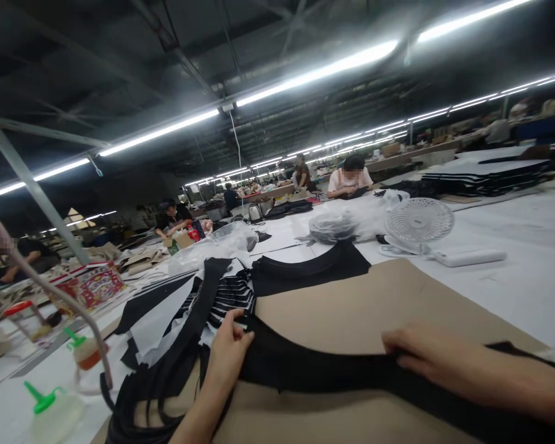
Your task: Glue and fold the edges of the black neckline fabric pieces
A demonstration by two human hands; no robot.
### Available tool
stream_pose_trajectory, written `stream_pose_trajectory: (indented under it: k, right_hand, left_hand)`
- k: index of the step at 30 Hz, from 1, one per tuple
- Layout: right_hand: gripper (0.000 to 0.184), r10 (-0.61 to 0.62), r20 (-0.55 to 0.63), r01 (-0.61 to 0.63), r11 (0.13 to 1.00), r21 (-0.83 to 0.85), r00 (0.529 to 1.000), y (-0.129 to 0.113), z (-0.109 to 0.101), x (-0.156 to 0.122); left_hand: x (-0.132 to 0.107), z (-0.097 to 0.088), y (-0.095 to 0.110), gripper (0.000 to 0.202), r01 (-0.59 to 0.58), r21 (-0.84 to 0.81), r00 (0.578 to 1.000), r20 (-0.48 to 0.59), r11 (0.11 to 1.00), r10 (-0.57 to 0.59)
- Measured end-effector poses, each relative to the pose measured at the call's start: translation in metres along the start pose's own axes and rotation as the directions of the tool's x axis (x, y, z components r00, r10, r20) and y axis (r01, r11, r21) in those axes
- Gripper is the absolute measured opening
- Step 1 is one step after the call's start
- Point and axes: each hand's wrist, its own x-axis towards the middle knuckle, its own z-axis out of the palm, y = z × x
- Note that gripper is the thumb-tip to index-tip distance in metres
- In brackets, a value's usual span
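right now the left hand (231,353) has its fingers curled and its thumb pressed in, pinching the left end of a black strip (314,369). the right hand (423,354) lies flat on the same strip farther right, fingers stretched out and close together, gripping nothing, only pressing down. the black strip runs in a shallow curve across a brown card sheet (351,308), and its right part passes under the right forearm. left of the left hand the strip meets a loose heap of black bands (157,382) that spills over the card's left edge. just beyond the left fingertips lies striped cloth (231,295), and behind it a black cut piece (305,268) overlaps the card's far edge. bare card lies open between the hands and that far edge. on the white table (518,277) to the right, a white fan (419,222) and a white bar (469,257) sit well apart from the right hand, with bare tabletop between. at the left, a green-capped bottle (50,404) and a bent grey hose (78,314) crowd the near side.
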Motion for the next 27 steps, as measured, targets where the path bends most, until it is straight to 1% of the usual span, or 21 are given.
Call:
stream_pose_trajectory:
  k: [1,3,4,6,8,10,12,14,16,18,19,20,22,24,26,27]
  right_hand:
    - [0.021,-0.032,-0.013,0.031,0.995,-0.092,0.999,0.008,-0.016,0.024]
    - [0.022,-0.034,-0.025,0.03,0.987,-0.16,0.999,0.024,-0.038,0.072]
    - [0.022,-0.025,-0.032,0.019,0.981,-0.191,0.999,0.032,-0.043,0.095]
    - [0.021,-0.001,-0.048,-0.01,0.971,-0.238,0.999,0.045,-0.044,0.138]
    - [0.013,0.031,-0.069,-0.049,0.96,-0.276,0.997,0.056,-0.041,0.173]
    - [0.019,0.063,-0.102,-0.091,0.949,-0.301,0.993,0.063,-0.037,0.201]
    - [0.025,0.079,-0.157,-0.125,0.942,-0.312,0.984,0.066,-0.035,0.222]
    - [0.027,0.078,-0.233,-0.15,0.94,-0.308,0.969,0.068,-0.033,0.234]
    - [0.028,0.071,-0.302,-0.162,0.944,-0.287,0.951,0.067,-0.031,0.236]
    - [0.028,0.06,-0.329,-0.151,0.954,-0.259,0.942,0.064,-0.028,0.222]
    - [0.029,0.05,-0.321,-0.133,0.96,-0.245,0.946,0.062,-0.025,0.209]
    - [0.031,0.038,-0.3,-0.111,0.966,-0.233,0.953,0.059,-0.023,0.191]
    - [0.034,0.022,-0.235,-0.073,0.975,-0.211,0.972,0.053,-0.02,0.139]
    - [0.032,0.046,-0.162,-0.077,0.979,-0.189,0.986,0.045,-0.022,0.073]
    - [0.03,0.127,-0.088,-0.14,0.976,-0.164,0.988,0.039,-0.032,0.001]
    - [0.029,0.189,-0.055,-0.195,0.969,-0.152,0.98,0.038,-0.038,-0.037]
  left_hand:
    - [0.023,0.013,0.006,0.041,0.006,0.015,1.0,-0.012,1.0,-0.006]
    - [0.066,0.04,0.011,0.035,0.026,0.053,0.999,-0.037,0.998,-0.024]
    - [0.085,0.052,0.011,0.031,0.031,0.074,0.998,-0.05,0.997,-0.027]
    - [0.118,0.072,0.009,0.031,0.04,0.115,0.996,-0.079,0.993,-0.031]
    - [0.141,0.086,0.005,0.033,0.047,0.154,0.993,-0.112,0.987,-0.03]
    - [0.155,0.097,0.001,0.036,0.045,0.194,0.988,-0.153,0.98,-0.015]
    - [0.157,0.104,-0.002,0.039,0.023,0.233,0.981,-0.194,0.972,0.023]
    - [0.15,0.109,-0.004,0.043,-0.028,0.268,0.975,-0.206,0.963,0.086]
    - [0.138,0.112,-0.004,0.046,-0.105,0.297,0.973,-0.165,0.949,0.159]
    - [0.122,0.115,-0.001,0.045,-0.196,0.309,0.971,-0.07,0.93,0.228]
    - [0.113,0.116,0.003,0.043,-0.244,0.305,0.966,-0.005,0.92,0.258]
    - [0.103,0.117,0.007,0.041,-0.294,0.29,0.956,0.068,0.911,0.286]
    - [0.078,0.12,0.017,0.037,-0.387,0.225,0.914,0.22,0.895,0.34]
    - [0.049,0.122,0.025,0.035,-0.462,0.116,0.846,0.354,0.879,0.398]
    - [0.02,0.127,0.025,0.037,-0.507,-0.002,0.767,0.456,0.862,0.452]
    - [0.006,0.132,0.023,0.037,-0.523,-0.062,0.707,0.526,0.85,0.473]
